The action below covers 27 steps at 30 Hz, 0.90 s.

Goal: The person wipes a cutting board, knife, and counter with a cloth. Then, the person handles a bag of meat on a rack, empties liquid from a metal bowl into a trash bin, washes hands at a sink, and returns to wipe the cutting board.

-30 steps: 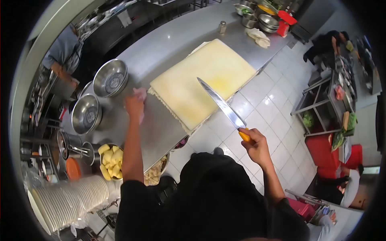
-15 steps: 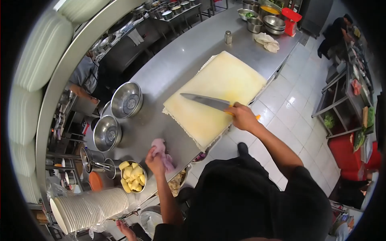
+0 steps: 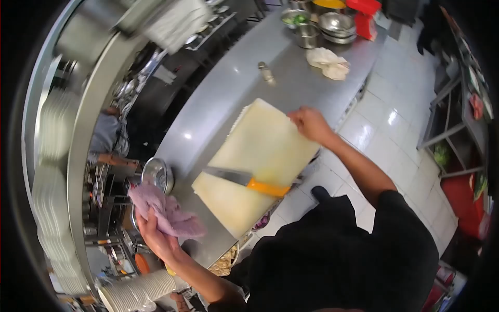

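A pink cloth [image 3: 166, 210] is held in my left hand [image 3: 156, 236], raised over the left part of the steel counter and partly covering a metal bowl [image 3: 158, 174]. My right hand [image 3: 310, 124] has its fingers closed at the far right edge of the pale cutting board [image 3: 260, 143]. The knife [image 3: 267, 187] lies on the near part of the board, its orange handle to the right and its blade pointing left. No hand touches the knife.
A shaker [image 3: 266, 73], a white cloth [image 3: 329, 63], stacked metal bowls [image 3: 338, 26] and a red scale [image 3: 365, 21] stand along the far counter. Stacked plates [image 3: 138, 291] are at the lower left. A person [image 3: 106, 138] is beyond the shelf.
My right hand has let go of the knife and moved to the board's edge. My left hand has lifted the pink cloth off the counter. The view has shifted.
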### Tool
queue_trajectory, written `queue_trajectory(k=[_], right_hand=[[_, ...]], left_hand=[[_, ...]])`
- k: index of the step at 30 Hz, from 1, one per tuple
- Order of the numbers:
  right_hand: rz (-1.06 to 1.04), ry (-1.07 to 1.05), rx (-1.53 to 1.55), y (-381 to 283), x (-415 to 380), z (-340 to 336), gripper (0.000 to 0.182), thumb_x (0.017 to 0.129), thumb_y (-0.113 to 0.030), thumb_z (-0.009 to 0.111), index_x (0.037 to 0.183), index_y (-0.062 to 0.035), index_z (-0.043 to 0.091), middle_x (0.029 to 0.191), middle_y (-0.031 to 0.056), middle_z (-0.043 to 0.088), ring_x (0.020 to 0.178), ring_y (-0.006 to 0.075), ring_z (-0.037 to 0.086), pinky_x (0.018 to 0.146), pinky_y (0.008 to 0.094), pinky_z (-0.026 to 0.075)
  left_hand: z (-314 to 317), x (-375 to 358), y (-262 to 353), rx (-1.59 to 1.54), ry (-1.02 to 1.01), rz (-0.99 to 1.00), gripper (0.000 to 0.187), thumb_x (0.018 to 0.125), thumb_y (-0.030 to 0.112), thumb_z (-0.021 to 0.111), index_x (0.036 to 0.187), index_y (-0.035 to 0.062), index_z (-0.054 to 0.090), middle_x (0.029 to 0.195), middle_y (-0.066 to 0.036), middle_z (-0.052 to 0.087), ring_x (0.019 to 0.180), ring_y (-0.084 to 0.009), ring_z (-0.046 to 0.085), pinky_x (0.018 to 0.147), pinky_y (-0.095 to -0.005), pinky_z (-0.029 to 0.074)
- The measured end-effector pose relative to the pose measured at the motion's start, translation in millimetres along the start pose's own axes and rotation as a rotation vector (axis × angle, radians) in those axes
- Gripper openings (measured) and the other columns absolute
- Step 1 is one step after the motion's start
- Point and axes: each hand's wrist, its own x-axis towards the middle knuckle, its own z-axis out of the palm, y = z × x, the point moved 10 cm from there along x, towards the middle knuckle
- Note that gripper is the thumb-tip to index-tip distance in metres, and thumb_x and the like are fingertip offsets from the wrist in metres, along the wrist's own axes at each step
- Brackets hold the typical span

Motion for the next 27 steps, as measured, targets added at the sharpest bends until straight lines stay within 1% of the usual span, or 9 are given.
queue_trajectory(k=[3,8,12,14,16,19,22,25,27], right_hand=[[0.193,0.249,0.127,57.9,-9.7,-68.4,0.021,0.08,-0.006,0.061,0.099,-0.0077,0.068,0.078,0.0148,0.062,0.066,0.0267,0.059,0.063,0.0341,0.048],[0.509,0.397,0.226,142.6,-64.6,-110.1,0.023,0.082,-0.011,0.06,0.103,-0.0051,0.067,0.085,0.0156,0.065,0.071,0.0261,0.062,0.069,0.0354,0.049],[0.675,0.448,0.242,188.5,-120.3,-118.8,0.024,0.082,-0.013,0.06,0.103,-0.0051,0.067,0.084,0.0151,0.066,0.071,0.025,0.062,0.068,0.0349,0.049],[0.729,0.473,0.218,205.6,-149.0,-122.9,0.024,0.082,-0.013,0.061,0.103,-0.0051,0.067,0.083,0.0152,0.066,0.07,0.0245,0.062,0.067,0.0345,0.049],[0.803,0.493,0.209,218.1,-175.7,-129.1,0.025,0.081,-0.015,0.061,0.103,-0.0051,0.067,0.08,0.0154,0.066,0.067,0.0245,0.062,0.066,0.0346,0.05],[0.896,0.496,0.169,233.4,-215.6,-134.5,0.025,0.081,-0.015,0.061,0.104,-0.0049,0.067,0.081,0.0155,0.066,0.067,0.0245,0.063,0.066,0.0346,0.05],[0.954,0.492,0.162,244.0,-251.3,-134.9,0.027,0.08,-0.015,0.062,0.105,-0.005,0.067,0.082,0.0151,0.067,0.067,0.0244,0.063,0.066,0.0342,0.05],[1.0,0.484,0.205,243.7,-275.3,-131.3,0.027,0.081,-0.014,0.063,0.106,-0.0048,0.066,0.082,0.015,0.068,0.068,0.0215,0.064,0.065,0.0325,0.05],[0.989,0.469,0.14,245.6,-282.8,-130.4,0.027,0.081,-0.014,0.063,0.107,-0.0052,0.066,0.081,0.0142,0.067,0.066,0.0189,0.062,0.063,0.0311,0.049]], left_hand=[[110.9,25.0,-12.8,-0.064,-0.203,-0.045,0.046,0.085,0.002,0.057,0.128,-0.0027,0.042,0.117,-0.015,0.054,0.103,-0.0239,0.056,0.09,-0.0365,0.047],[287.1,49.7,-61.4,-0.046,-0.461,-0.103,0.042,0.084,-0.002,0.058,0.124,-0.0048,0.046,0.112,-0.013,0.057,0.098,-0.02,0.058,0.086,-0.0316,0.048],[377.6,83.8,-141.2,0.019,-0.463,-0.067,0.036,0.08,-0.007,0.06,0.116,-0.0055,0.054,0.108,-0.013,0.059,0.094,-0.0178,0.059,0.083,-0.0272,0.048],[414.9,86.6,-188.6,0.23,-0.579,-0.067,0.027,0.078,-0.006,0.061,0.106,-0.0041,0.061,0.098,-0.01,0.062,0.086,-0.0159,0.06,0.08,-0.0261,0.048],[438.1,87.3,-256.9,0.643,-0.81,-0.14,0.04,0.075,0.009,0.071,0.112,-0.0027,0.059,0.099,-0.012,0.063,0.087,-0.02,0.061,0.082,-0.0286,0.048],[454.1,106.2,-333.1,0.915,-0.919,0.128,0.06,0.069,0.022,0.078,0.12,0.0011,0.057,0.103,-0.016,0.063,0.091,-0.0253,0.062,0.084,-0.0313,0.048],[471.4,80.8,-350.5,1.005,-1.069,0.053,0.076,0.064,0.033,0.08,0.129,0.0046,0.051,0.11,-0.021,0.06,0.103,-0.0307,0.058,0.09,-0.0347,0.045],[472.7,74.9,-348.4,1.212,-0.963,0.42,0.071,0.068,0.036,0.075,0.128,0.0059,0.052,0.115,-0.02,0.058,0.111,-0.0318,0.052,0.094,-0.0391,0.042],[476.4,55.3,-349.2,1.263,-1.018,0.688,0.064,0.071,0.038,0.07,0.124,0.0067,0.054,0.118,-0.018,0.057,0.112,-0.0339,0.05,0.095,-0.0421,0.041]])
